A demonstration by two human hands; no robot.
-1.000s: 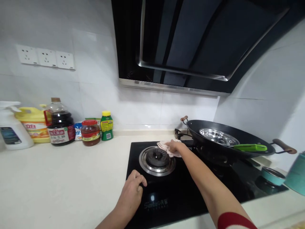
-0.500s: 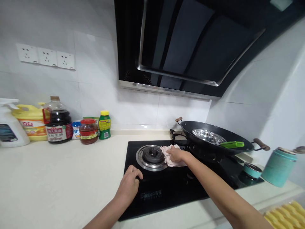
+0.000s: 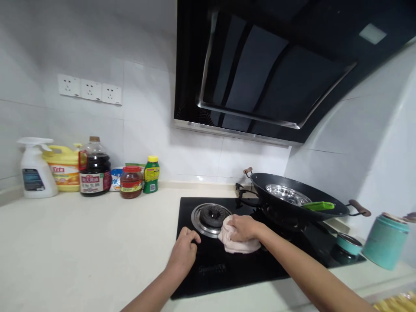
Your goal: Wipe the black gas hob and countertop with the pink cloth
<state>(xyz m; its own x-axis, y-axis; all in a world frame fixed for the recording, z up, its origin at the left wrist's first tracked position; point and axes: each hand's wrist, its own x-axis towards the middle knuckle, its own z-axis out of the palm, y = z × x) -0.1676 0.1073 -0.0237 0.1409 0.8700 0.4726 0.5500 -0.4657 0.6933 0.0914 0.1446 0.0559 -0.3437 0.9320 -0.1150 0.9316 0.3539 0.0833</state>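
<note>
My right hand [image 3: 243,227] presses a pale pink cloth [image 3: 239,248] onto the black glass gas cooktop [image 3: 208,284]. The cloth is bunched under my fingers and touches the front right of the metal ring around the left burner [image 3: 212,216]. At the cooktop's left edge, my left hand [image 3: 185,252] is loosely curled with nothing visible in it. Its thumb and index finger point toward the burner.
On the right burner sits a black wok [image 3: 258,184] holding a shiny metal dish [image 3: 287,193] and a green-handled utensil [image 3: 320,206]. Teal containers [image 3: 386,240] stand far right. A spray bottle [image 3: 37,171], soy sauce [image 3: 95,173] and jar [image 3: 131,184] line the back left. A range hood [image 3: 247,73] hangs overhead.
My right hand has drawn the cloth nearer to me, from the burner's right side to its front right. My left hand keeps its curled pose. The camera view has shifted left and up.
</note>
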